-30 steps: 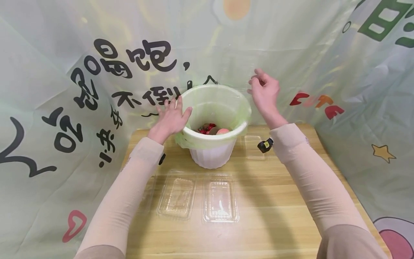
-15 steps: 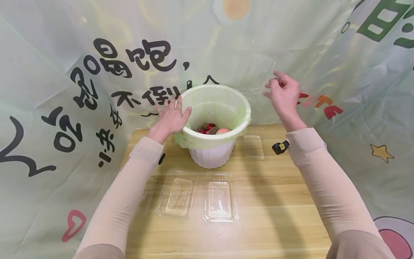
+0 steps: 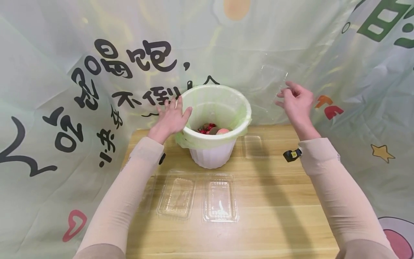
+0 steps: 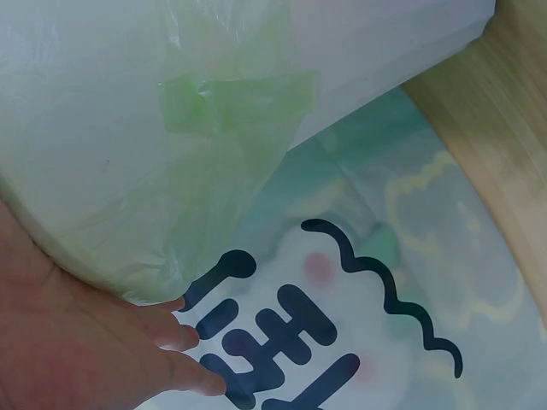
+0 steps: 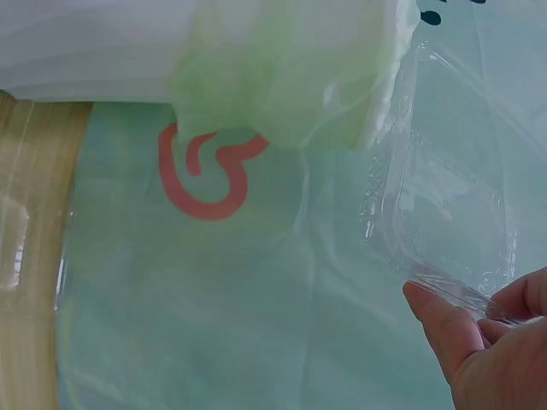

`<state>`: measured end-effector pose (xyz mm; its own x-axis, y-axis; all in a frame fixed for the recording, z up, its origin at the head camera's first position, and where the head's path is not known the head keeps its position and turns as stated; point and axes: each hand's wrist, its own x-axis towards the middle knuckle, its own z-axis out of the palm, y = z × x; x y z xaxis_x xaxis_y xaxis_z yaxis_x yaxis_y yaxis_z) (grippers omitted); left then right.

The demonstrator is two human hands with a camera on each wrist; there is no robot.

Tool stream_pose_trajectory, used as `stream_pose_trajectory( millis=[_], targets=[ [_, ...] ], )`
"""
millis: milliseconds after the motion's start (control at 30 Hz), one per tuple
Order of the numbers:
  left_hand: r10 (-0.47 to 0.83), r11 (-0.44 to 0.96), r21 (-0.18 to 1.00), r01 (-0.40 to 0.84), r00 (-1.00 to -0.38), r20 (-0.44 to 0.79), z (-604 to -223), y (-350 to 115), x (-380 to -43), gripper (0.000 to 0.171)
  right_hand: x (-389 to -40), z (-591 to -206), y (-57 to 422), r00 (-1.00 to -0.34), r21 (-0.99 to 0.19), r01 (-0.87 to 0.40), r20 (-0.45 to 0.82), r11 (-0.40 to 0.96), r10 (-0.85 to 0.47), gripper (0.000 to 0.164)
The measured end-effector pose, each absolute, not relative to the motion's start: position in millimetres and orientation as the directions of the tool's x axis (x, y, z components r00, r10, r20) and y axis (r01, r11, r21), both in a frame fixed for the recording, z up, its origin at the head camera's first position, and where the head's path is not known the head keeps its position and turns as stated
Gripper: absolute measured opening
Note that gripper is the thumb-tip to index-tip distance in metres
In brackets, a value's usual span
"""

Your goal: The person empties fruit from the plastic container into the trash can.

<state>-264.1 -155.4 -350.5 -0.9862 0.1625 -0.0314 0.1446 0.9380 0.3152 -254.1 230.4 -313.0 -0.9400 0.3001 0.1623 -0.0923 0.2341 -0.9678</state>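
Observation:
A white bin [image 3: 211,155] with a pale green plastic bag [image 3: 185,141] folded over its rim stands at the back of the table. My left hand [image 3: 171,118] rests on the rim's left side, fingers spread and straight; the left wrist view shows this hand [image 4: 94,350] against the bagged edge. To the right of the bin, in the air, my right hand [image 3: 297,104] pinches a clear plastic food container [image 5: 449,205] by one edge. Between thumb and fingers of the right hand [image 5: 504,359], that edge is plain in the right wrist view. The container is hard to see against the backdrop in the head view.
Inside the bin lie a pinkish round item [image 3: 222,131] and small red pieces [image 3: 211,125]. Clear containers lie in front, one in the middle [image 3: 221,198], another left of it [image 3: 176,196], a third partly behind my left arm. One more clear piece [image 3: 254,146] lies right of the bin.
My right hand has moved right and slightly down, away from the bin, carrying the clear container. The left hand has stayed on the rim.

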Motion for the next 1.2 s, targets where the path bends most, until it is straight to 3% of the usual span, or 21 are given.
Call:
stream_pose_trajectory(
  millis=[267, 400, 667, 1200],
  targets=[
    [0.164, 0.939, 0.311, 0.144, -0.986, -0.037, -350, -156, -265, 0.086, -245, -326, 248, -0.941, -0.952, -0.047, 0.144, 0.304, 0.307, 0.048],
    [0.164, 0.94, 0.309, 0.144, -0.986, -0.038, -350, -156, -265, 0.085, -237, -336, 258, -0.948, -0.964, -0.033, 0.113, 0.263, 0.298, 0.049],
    [0.161, 0.941, 0.309, 0.14, -0.986, -0.044, -349, -155, -264, 0.082, -220, -362, 278, -0.973, -0.967, 0.05, 0.01, 0.25, 0.232, 0.051],
    [0.156, 0.942, 0.304, 0.138, -0.987, -0.034, -349, -155, -263, 0.081, -198, -415, 285, -0.992, -0.937, 0.102, -0.071, 0.335, 0.106, 0.054]
  ],
)
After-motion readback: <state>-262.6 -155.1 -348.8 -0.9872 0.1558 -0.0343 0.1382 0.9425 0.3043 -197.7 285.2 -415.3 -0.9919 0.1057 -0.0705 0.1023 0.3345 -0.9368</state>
